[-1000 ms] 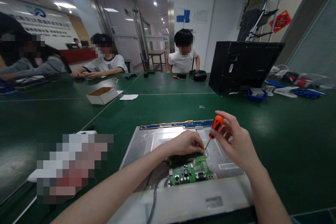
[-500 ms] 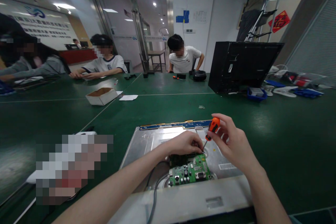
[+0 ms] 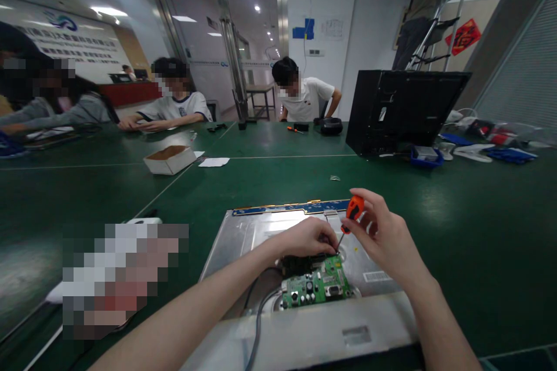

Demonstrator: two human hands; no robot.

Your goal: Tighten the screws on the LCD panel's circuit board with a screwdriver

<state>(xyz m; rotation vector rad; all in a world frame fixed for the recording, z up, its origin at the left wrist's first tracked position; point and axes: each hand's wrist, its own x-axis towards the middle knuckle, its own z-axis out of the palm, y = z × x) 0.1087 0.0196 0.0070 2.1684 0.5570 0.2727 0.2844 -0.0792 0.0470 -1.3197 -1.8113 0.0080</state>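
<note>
An orange and black screwdriver [image 3: 355, 208] is gripped at its handle by the fingers of my right hand [image 3: 385, 235]. Its shaft slants down to the upper edge of a green circuit board [image 3: 319, 287]. Right at the screwdriver's tip, the fingers of my left hand [image 3: 308, 236] are closed together; what they pinch, if anything, is hidden. Under both hands lies a silver metal display panel [image 3: 378, 255], with a blue circuit strip [image 3: 278, 208] along its far edge. A grey cable [image 3: 257, 319] runs from the board toward me.
The panel lies on a green table [image 3: 261, 179]. Beyond are an open white box [image 3: 170, 160], a black monitor casing [image 3: 404, 110] and a blue tray [image 3: 425, 156]. Blurred-out items [image 3: 126, 278] lie to my left. Several people sit across the table; someone stands on a ladder [image 3: 435, 29].
My hands and the screwdriver keep nearly the same place. The person across the table in the white shirt has leaned their head slightly to the left.
</note>
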